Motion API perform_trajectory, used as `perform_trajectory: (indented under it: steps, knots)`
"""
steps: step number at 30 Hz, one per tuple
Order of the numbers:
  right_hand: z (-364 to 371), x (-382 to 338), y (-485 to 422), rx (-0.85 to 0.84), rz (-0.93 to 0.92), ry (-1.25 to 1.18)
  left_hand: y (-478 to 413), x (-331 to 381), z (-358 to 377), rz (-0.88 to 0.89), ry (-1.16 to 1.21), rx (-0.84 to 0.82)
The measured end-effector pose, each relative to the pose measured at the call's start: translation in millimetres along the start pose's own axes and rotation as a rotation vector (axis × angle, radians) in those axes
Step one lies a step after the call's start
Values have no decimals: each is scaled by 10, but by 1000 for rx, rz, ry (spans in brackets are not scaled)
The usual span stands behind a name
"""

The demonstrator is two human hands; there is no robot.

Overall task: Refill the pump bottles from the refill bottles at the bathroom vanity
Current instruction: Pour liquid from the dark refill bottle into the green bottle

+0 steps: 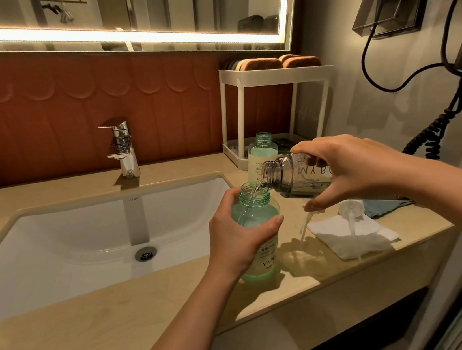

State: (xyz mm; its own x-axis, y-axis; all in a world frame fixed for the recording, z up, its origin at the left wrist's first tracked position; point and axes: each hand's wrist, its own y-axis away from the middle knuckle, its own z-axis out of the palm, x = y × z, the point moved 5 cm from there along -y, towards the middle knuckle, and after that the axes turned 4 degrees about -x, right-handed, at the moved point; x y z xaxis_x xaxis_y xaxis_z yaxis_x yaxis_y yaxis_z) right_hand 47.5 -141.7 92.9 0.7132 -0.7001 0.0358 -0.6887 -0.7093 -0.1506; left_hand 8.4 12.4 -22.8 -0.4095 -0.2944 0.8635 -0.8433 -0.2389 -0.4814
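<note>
At the desk, the right hand gripped a tipped grey bottle, pouring into a green bottle the left hand held. Likely mid-task: a second bottle stood open and a pump lay off.

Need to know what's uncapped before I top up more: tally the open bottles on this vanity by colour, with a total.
Green bottles: 2 (held green bottle in the left hand; standing green bottle behind it)
Grey bottles: 1 (grey bottle tilted in the right hand)
Total: 3
</note>
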Motion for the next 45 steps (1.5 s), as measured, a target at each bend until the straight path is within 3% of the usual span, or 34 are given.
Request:
perform_trajectory:
  steps: [45]
  knots:
    - [-44, -40, -14, -24, -4, 68, 0, 4, -2, 4, -14, 8]
